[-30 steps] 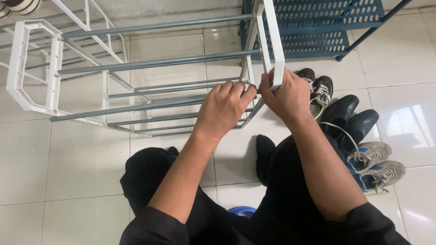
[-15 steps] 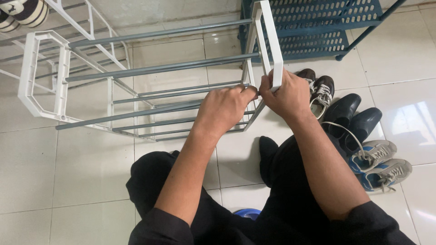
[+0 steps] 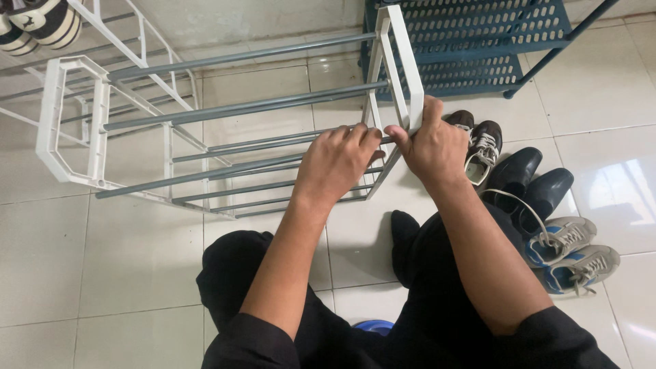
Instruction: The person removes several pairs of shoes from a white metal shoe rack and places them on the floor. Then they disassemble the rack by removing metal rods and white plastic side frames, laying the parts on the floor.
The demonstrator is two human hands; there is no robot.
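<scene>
Two black-clad knees (image 3: pixel 273 273) fill the bottom of the frame, with a sliver of a blue round object (image 3: pixel 372 324) between them at the lower edge and one dark-socked foot (image 3: pixel 403 229) resting on the white tiled floor (image 3: pixel 102 273) just above centre-bottom. From there both forearms rise to the middle of the frame. The left hand (image 3: pixel 336 164) is curled, knuckles up, around a grey metal rod (image 3: pixel 273 147) where the rod meets the white end frame (image 3: pixel 396 68) of a shoe rack (image 3: pixel 205 137); its fingertips are touching the thumb of the right hand (image 3: pixel 432 147), which is closed in a tight grip on the lower part of that white end frame. The rack lies tilted across the upper left and centre of the frame, its other white end frame (image 3: pixel 72 123) at the left and grey rods running between the two. Right of the hands, on the floor, stand a pair of brown laced shoes (image 3: pixel 482 147), then black leather shoes (image 3: pixel 533 181), then grey-and-blue sneakers (image 3: pixel 570 249) toward the right edge. Farther off, at the upper right, stands a blue perforated shelf unit (image 3: pixel 478 41). At the upper left, a second white rack (image 3: pixel 137 41) carries striped shoes (image 3: pixel 34 24) in the corner.
</scene>
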